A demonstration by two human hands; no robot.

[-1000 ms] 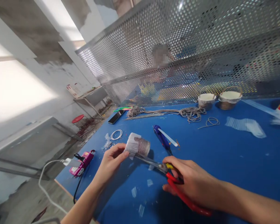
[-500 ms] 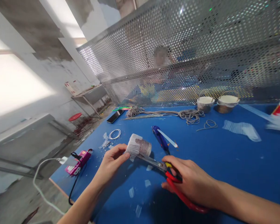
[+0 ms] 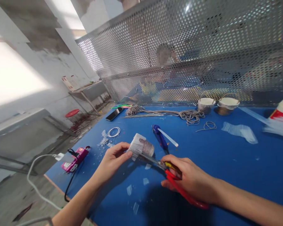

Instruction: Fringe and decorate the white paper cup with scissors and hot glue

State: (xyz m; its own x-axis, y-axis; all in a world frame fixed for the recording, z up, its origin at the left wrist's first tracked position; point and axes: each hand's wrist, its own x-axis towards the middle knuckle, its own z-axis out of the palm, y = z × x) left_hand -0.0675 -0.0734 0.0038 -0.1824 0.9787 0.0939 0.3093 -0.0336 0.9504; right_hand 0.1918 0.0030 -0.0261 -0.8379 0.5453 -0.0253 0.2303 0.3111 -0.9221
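Observation:
Between the fingers and thumb of my left hand (image 3: 116, 157) is a small cup-shaped piece (image 3: 146, 148) wound with brown cord, a white ribbed fabric (image 3: 136, 144) wrapped over its left part. My right hand (image 3: 187, 175) grips a pair of scissors (image 3: 179, 185) with red and yellow handles. Their blades lie against the lower edge of the white fabric, and the tips are hidden there. Behind the cup, a blue glue gun (image 3: 159, 136) rests on the table with a clear glue stick in it. Small white scraps (image 3: 129, 189) lie below the hands.
Along the back of the blue table (image 3: 228, 175) lie grey cord bundles (image 3: 188, 116), a phone (image 3: 114, 114) and two small baskets (image 3: 227, 106). A perforated metal screen (image 3: 132, 56) stands behind, a person beyond it. At left are a purple power strip (image 3: 75, 159) and a white ring (image 3: 113, 131).
The view has shifted slightly, so most table items sit a little further left. The scissor handles have drawn closer together, while both hands keep their holds.

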